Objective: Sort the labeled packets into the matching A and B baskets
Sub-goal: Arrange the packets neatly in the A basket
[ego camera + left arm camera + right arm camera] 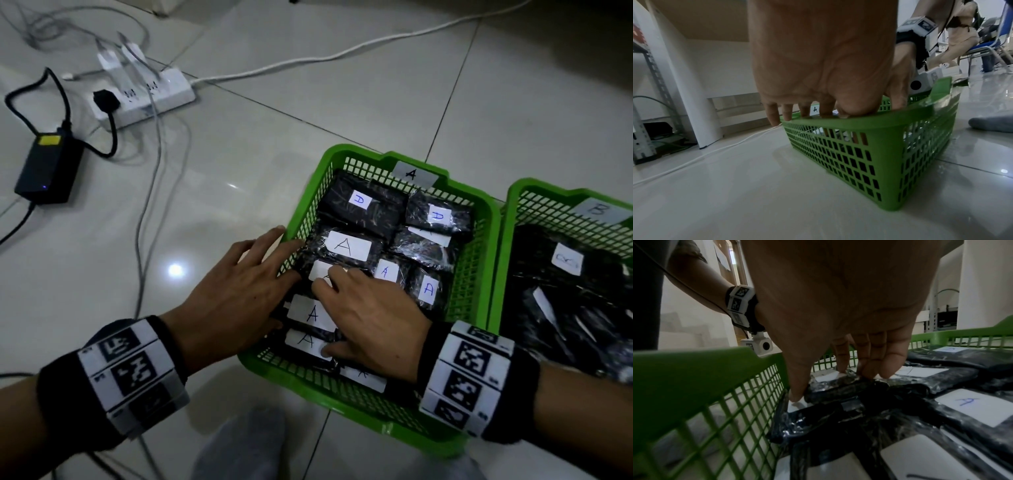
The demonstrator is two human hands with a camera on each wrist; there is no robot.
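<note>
Green basket A stands on the floor, tagged A, and holds several black plastic-wrapped packets with white A labels. My right hand reaches into its near left part. It pinches one A packet between the thumb at one end and the fingers at the other. My left hand lies with spread fingers on the left rim of the same basket. Green basket B, tagged B, stands right beside it with black packets inside, one showing a B label.
On the tiled floor at the far left are a white power strip, a black adapter and loose grey cables. A white cord runs across the back. My grey-socked foot is near the front edge.
</note>
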